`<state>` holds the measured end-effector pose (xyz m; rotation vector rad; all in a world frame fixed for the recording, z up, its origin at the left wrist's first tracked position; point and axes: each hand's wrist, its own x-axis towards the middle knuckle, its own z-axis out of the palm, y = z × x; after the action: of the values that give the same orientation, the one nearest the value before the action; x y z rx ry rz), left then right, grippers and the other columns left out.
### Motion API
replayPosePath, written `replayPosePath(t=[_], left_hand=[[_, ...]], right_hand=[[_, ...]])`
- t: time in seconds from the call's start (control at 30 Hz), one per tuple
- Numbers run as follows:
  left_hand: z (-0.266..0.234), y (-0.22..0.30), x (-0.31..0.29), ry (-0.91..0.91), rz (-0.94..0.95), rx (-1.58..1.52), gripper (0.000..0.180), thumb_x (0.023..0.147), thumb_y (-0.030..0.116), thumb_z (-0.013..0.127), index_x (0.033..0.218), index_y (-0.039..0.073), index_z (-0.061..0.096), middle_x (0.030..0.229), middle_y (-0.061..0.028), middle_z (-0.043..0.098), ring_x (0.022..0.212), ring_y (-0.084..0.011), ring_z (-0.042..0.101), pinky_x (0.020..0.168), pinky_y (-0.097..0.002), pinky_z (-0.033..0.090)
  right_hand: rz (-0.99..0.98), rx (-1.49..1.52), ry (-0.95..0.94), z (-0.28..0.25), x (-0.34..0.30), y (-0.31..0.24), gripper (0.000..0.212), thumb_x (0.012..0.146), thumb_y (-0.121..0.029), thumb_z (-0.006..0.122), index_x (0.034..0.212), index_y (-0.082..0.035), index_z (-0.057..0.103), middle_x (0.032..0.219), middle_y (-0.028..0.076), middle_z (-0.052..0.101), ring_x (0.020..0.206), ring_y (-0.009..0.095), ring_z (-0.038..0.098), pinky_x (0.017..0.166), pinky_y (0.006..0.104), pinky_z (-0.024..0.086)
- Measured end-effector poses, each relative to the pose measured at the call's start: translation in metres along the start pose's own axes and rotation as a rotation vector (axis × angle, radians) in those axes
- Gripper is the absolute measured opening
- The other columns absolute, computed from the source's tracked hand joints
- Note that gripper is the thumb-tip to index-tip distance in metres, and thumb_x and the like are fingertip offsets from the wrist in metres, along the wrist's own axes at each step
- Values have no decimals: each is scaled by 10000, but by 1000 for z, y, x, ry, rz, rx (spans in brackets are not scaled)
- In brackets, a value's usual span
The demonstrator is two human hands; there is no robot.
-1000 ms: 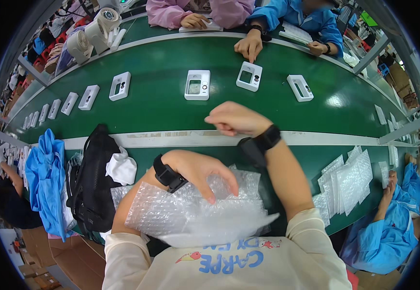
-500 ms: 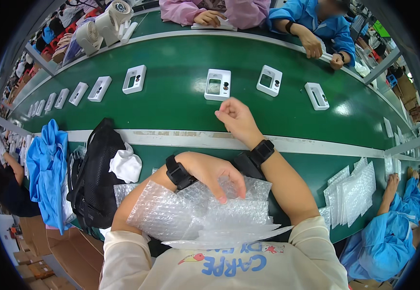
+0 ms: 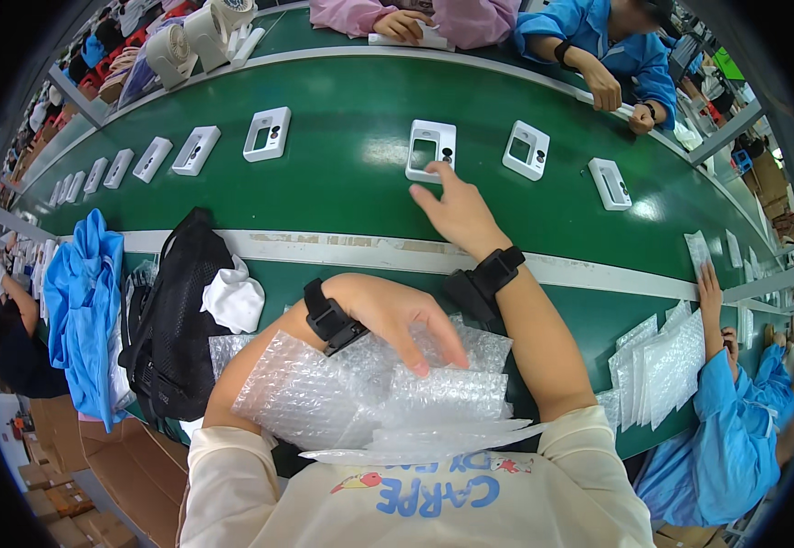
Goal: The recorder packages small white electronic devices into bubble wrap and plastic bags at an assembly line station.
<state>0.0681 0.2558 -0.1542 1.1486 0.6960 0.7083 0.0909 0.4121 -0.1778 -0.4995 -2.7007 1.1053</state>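
Note:
A white plastic housing (image 3: 412, 163) with a rectangular window and dark round parts lies on the green belt ahead of me. My right hand (image 3: 462, 212) reaches over the belt with thumb and index finger apart. Its index fingertip overlaps the housing's near edge; whether they touch I cannot tell. Nothing is in that hand. Close to my body, my left hand (image 3: 397, 315) rests palm down over clear bubble-wrap bags (image 3: 447, 395), thumb and finger spread apart. Some of its fingers are hidden. More bubble-wrap sheets (image 3: 305, 388) lie under my left forearm.
Several similar housings (image 3: 525, 149) line the belt (image 3: 342, 192). Bubble-wrap bags (image 3: 660, 370) stack at right, near a blue-sleeved co-worker (image 3: 735, 429). A black mesh bag (image 3: 178, 315), white cloth (image 3: 233, 297) and blue garment (image 3: 86, 315) sit left. Two people work across the belt.
My right hand has moved forward to the housing, its curled fingers spreading. The housings appear farther right in view. The co-worker at right now reaches to the belt. My left hand stays over the bags.

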Motion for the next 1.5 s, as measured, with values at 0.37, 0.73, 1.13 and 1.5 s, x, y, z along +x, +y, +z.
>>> replayPosePath(t=[0.37, 0.73, 1.13, 1.5], left_hand=[[20, 70, -36, 53, 546, 570, 384, 695, 217, 719, 1036, 78, 609, 1157, -80, 533, 1022, -268, 498, 861, -360, 373], [66, 62, 3, 148, 385, 920, 382, 729, 367, 650, 1018, 124, 592, 782, -32, 562, 826, -202, 489, 794, -324, 326], [21, 68, -12, 234, 267, 294, 136, 778, 132, 604, 890, 55, 595, 839, -26, 590, 780, -110, 546, 748, -264, 410], [-57, 34, -46, 933, 359, 0, 182, 802, 116, 594, 955, 28, 550, 805, 16, 566, 708, -40, 506, 631, -170, 392]], right_hand=[[17, 43, 102, -47, 6, 40, 198, 737, -181, 606, 744, 8, 548, 606, 127, 543, 549, 227, 537, 526, 319, 423], [218, 546, -124, -56, 18, 48, 238, 748, -138, 584, 919, 10, 508, 682, 54, 575, 544, 97, 519, 483, 209, 413], [94, 1205, -301, -34, 15, -12, 268, 794, -166, 562, 1000, -19, 473, 679, 63, 538, 498, 95, 477, 416, 214, 365], [65, 1678, -413, -37, 15, -4, 493, 749, -88, 532, 1203, 45, 395, 583, 51, 446, 471, 127, 432, 438, 232, 383]])
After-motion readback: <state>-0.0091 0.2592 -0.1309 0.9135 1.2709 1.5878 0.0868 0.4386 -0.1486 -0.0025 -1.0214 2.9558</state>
